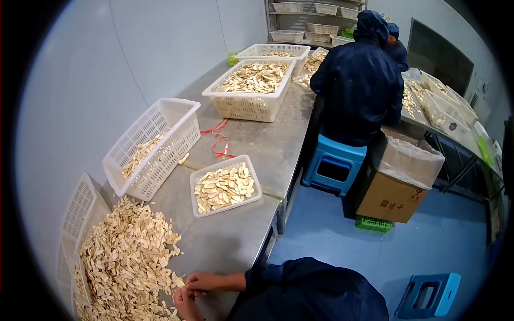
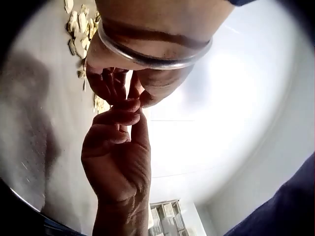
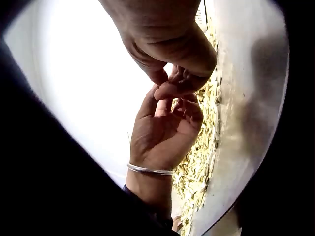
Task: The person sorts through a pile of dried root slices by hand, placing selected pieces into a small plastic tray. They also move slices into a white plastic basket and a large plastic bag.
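Note:
Both hands meet at the edge of a large heap of pale dried slices on the steel table. The right hand has its thumb and fingertips pinched together against the left hand's fingertips. My left hand, with a silver bangle at its wrist, curls its fingers toward the same spot. A pale dried slice shows at the joined fingertips in the head view. In the wrist views, the right hand and left hand face each other, their fingers hiding most of what they pinch.
A shallow tray of slices stands beyond the hands. White baskets line the wall, one lying tipped behind the heap. Red string lies near them. Another person sits farther along the table, beside a lined carton. A blue stool stands on the floor.

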